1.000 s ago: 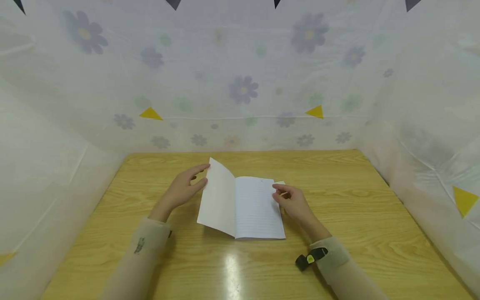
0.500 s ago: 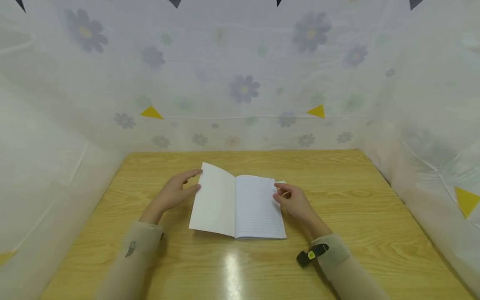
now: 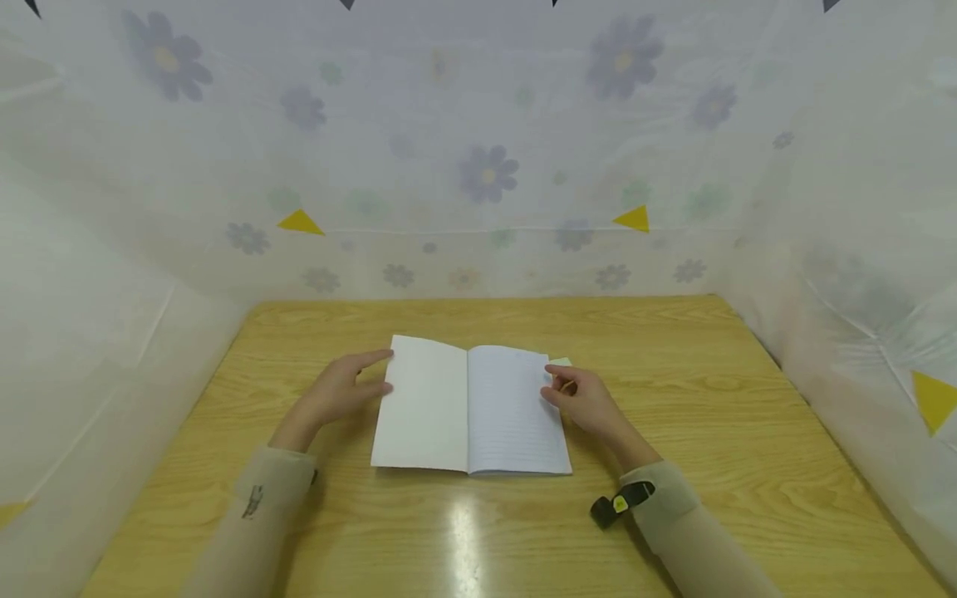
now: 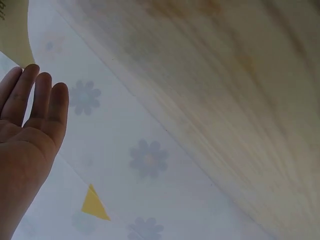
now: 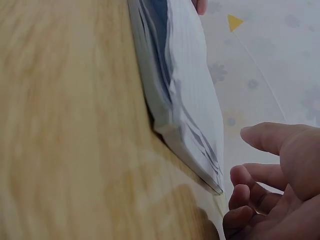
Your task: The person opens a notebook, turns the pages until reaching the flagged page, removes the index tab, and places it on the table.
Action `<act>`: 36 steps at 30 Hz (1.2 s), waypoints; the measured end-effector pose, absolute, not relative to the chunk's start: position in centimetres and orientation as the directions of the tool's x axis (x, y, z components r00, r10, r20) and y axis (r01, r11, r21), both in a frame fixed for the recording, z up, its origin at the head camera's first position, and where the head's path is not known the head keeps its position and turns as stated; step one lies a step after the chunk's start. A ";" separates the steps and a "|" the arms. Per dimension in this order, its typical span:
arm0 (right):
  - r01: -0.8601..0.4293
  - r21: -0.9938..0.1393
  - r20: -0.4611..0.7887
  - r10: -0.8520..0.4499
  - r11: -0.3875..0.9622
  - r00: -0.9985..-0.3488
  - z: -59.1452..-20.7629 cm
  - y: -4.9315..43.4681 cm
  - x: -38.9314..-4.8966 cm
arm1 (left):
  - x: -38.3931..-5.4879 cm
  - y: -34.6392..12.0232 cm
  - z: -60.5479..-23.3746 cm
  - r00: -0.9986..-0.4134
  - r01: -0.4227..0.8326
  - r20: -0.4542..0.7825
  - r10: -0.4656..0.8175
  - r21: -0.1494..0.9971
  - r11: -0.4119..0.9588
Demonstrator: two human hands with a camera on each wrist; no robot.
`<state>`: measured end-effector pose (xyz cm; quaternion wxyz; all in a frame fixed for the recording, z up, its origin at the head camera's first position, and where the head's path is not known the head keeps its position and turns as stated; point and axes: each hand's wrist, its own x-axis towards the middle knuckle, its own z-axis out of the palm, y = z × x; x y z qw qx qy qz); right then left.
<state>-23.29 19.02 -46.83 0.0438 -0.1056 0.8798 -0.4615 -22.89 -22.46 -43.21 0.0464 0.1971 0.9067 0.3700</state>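
Note:
A notebook lies spread on the table, with a lined page on the right and a blank white leaf on the left. My left hand touches the outer edge of the blank leaf with its fingertips; in the left wrist view its fingers are straight, their tips by a pale printed sheet. My right hand is at the lined page's right edge, fingers loosely bent. The right wrist view shows a gap between its thumb and fingers, with nothing between them. The page stack stands beside that hand.
A pale corner pokes out behind the notebook near my right hand. The wooden table is enclosed by flowered sheeting at the back and sides. A black strap circles the right wrist.
The blank leaf has swung down to the left and lies flatter. My left hand has moved left and down with its edge. The right hand has hardly moved.

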 end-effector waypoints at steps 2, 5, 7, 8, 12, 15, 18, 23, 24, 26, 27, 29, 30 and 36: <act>-0.164 -0.815 0.034 -0.235 0.557 -0.971 -46.9 19.0 -23.3 | -22.9 -22.6 -43.3 -0.913 0.330 0.059 0.404 0.688 0.646; -0.193 -0.799 0.053 -0.254 0.569 -0.966 -47.1 19.0 -23.4 | -22.8 -22.7 -43.5 -0.906 0.333 0.042 0.421 0.685 0.648; -0.210 -0.790 0.059 -0.268 0.576 -0.962 -47.2 19.1 -23.5 | -22.8 -22.8 -43.7 -0.900 0.338 0.029 0.436 0.680 0.651; -0.213 -0.787 0.058 -0.273 0.579 -0.960 -47.3 19.1 -23.5 | -22.7 -22.8 -43.7 -0.897 0.339 0.023 0.441 0.678 0.652; -0.223 -0.776 0.055 -0.289 0.590 -0.956 -47.5 19.1 -23.5 | -22.7 -22.9 -43.9 -0.887 0.342 0.005 0.461 0.680 0.649; -0.233 -0.770 0.058 -0.298 0.594 -0.953 -47.5 19.2 -23.6 | -22.7 -22.9 -44.1 -0.883 0.343 -0.004 0.470 0.678 0.650; -0.235 -0.761 0.054 -0.302 0.604 -0.952 -47.6 19.1 -23.6 | -22.8 -23.0 -44.3 -0.882 0.344 -0.014 0.472 0.666 0.662; -0.254 -0.720 0.045 -0.323 0.645 -0.945 -47.7 19.0 -23.7 | -22.8 -23.2 -44.5 -0.886 0.328 -0.043 0.462 0.646 0.690; -0.259 -0.713 0.042 -0.328 0.652 -0.944 -47.7 19.0 -23.7 | -22.8 -23.3 -44.5 -0.885 0.332 -0.044 0.464 0.639 0.694; -0.263 -0.700 0.036 -0.336 0.663 -0.941 -47.7 18.9 -23.7 | -22.8 -23.4 -44.6 -0.884 0.335 -0.046 0.465 0.631 0.700; -0.266 -0.692 0.032 -0.339 0.672 -0.940 -47.7 18.9 -23.7 | -22.8 -23.5 -44.7 -0.884 0.336 -0.047 0.465 0.628 0.702; -0.266 -0.680 0.022 -0.344 0.684 -0.939 -47.7 18.8 -23.7 | -22.8 -23.5 -44.9 -0.880 0.350 -0.041 0.473 0.618 0.704; -0.267 -0.673 0.017 -0.347 0.689 -0.938 -47.8 18.8 -23.8 | -22.7 -23.6 -45.0 -0.878 0.360 -0.034 0.478 0.611 0.705; -0.246 -0.638 -0.021 -0.336 0.730 -0.942 -48.2 18.6 -23.9 | -22.6 -23.6 -45.5 -0.877 0.373 -0.029 0.479 0.588 0.718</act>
